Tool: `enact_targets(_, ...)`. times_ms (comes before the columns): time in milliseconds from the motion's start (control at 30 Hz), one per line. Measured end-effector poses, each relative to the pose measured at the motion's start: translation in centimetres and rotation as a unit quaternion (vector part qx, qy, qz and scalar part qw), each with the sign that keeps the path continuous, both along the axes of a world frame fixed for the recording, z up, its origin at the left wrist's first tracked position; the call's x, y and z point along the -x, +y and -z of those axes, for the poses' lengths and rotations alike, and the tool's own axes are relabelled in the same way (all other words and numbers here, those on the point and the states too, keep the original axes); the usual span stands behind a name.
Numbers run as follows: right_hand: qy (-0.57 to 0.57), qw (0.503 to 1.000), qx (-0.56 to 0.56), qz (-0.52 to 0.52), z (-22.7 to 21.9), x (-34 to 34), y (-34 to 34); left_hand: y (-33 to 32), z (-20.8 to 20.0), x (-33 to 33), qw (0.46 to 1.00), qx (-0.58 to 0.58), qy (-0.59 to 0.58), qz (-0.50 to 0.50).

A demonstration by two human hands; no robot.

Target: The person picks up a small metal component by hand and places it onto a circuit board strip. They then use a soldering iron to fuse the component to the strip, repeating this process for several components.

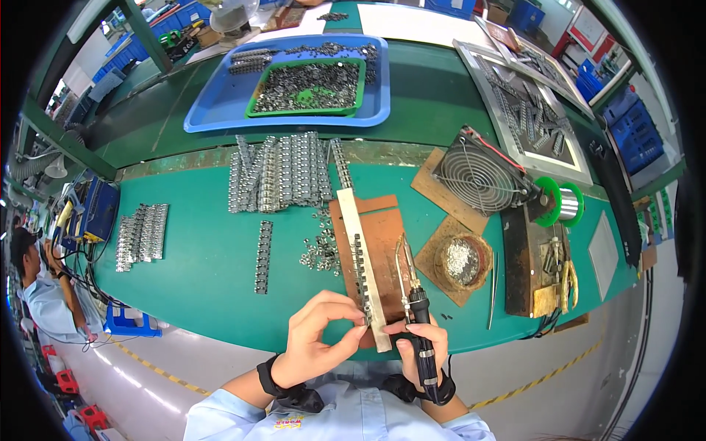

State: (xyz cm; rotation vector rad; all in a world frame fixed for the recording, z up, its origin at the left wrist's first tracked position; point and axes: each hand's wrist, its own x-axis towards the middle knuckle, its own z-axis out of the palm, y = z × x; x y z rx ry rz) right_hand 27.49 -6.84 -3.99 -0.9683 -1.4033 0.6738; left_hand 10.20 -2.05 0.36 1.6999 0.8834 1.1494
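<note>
My right hand (432, 339) is closed round the black handle of a soldering iron (419, 305), whose metal tip and thin side tube point away from me. Beside it lies a long pale bar (351, 217), with a row of small dark metal parts (360, 268) set along it. My left hand (315, 339) pinches thumb and forefinger together at the bar's near end, and what sits between the fingertips is too small to make out. Under the bar is a brown mat (390, 242). Loose small metal pieces (321, 246) and a single part strip (262, 257) lie to the left.
Right of the mat stand a fan (482, 175), a round pot of shiny metal bits (462, 263), tweezers (493, 290) and a solder spool (568, 203). Stacked strips (279, 173) lie behind, before a blue tray (213, 110). A co-worker (55, 294) sits far left.
</note>
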Motion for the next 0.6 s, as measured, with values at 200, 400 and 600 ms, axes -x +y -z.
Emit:
enact_targets(200,-0.003,1.000,0.012,0.016,-0.3,-0.1,-0.5,0.7,-2.4,-0.5,0.999,0.018,-0.021,-0.038)
enact_targets(400,0.009,1.000,0.016,0.015,-0.2,0.1,-0.5,0.5,-2.4,-1.0,0.994,0.050,-0.065,-0.073)
enact_targets(600,-0.002,1.000,0.014,0.017,-0.3,0.2,-0.6,0.3,-2.2,-0.8,0.993,0.080,-0.081,-0.042)
